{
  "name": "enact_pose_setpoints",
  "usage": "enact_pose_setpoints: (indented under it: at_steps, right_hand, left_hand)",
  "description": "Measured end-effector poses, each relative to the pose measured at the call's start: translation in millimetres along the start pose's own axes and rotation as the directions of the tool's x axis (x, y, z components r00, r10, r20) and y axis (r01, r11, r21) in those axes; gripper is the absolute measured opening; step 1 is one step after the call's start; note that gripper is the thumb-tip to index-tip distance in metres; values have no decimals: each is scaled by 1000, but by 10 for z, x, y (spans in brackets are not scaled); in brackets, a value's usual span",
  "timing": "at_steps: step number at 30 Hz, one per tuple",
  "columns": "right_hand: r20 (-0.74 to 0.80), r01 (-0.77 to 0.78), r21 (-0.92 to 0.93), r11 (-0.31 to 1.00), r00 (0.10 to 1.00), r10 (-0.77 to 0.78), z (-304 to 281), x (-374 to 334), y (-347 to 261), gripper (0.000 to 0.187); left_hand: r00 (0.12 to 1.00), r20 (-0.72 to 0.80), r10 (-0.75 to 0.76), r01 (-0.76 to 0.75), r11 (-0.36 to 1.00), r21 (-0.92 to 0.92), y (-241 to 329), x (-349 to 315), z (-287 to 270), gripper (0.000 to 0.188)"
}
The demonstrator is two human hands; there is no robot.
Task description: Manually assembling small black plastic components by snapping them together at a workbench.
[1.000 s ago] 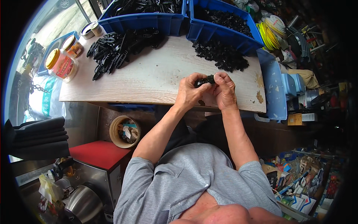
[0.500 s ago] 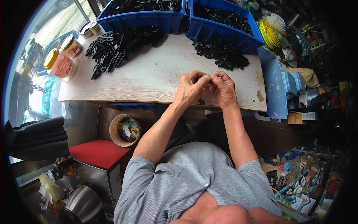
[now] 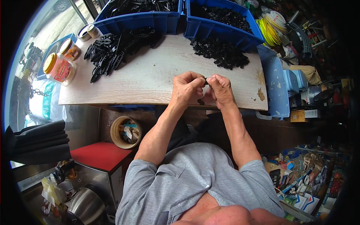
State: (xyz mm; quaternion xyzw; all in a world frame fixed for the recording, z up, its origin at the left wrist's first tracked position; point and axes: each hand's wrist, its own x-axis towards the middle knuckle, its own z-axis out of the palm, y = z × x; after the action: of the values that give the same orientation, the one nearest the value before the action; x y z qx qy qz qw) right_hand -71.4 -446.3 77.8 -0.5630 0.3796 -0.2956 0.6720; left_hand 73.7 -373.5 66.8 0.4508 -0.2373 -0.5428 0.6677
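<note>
Left hand [image 3: 183, 89], right hand [image 3: 222, 91] — both pinching a black part [image 3: 206, 80] above the table [image 3: 146, 82]; table's left: jar [image 3: 56, 70] — label [image 3: 64, 71] lettered.

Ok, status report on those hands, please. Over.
Left hand, right hand: both pinching. Small black part: between them, mostly covered. Right-side black pile: beyond, out of the way.

Since a second ago, the hands [image 3: 182, 90] have mostly covered the black piece [image 3: 206, 81].
</note>
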Motion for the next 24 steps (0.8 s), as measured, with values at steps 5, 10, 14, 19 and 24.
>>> enact_pose_setpoints:
  at_steps: [5,10,14,19,24]
  right_hand:
    - [-21,82,80,993,997,-81,-85,19,83,28]
    - [-172,16,209,978,985,21,-265,-11,4,39]
    - [-448,62,261,963,892,64,-831,75,-108,41]
    - [-665,169,299,939,743,78,-1459,14,-271,47]
    - [-668,89,313,946,728,152,-1205,86,-182,39]
  left_hand:
    - [995,101,-22,18,999,40,26,72,6,18]
    - [835,49,548,-322,415,851,67,690,-168,29]
    - [710,274,649,-377,22,926,-15,1162,-255,17]
    - [713,285,641,-327,-55,943,-90,1208,-184,13]
    - [727,284,625,-436,102,894,-80,1104,-263,15]
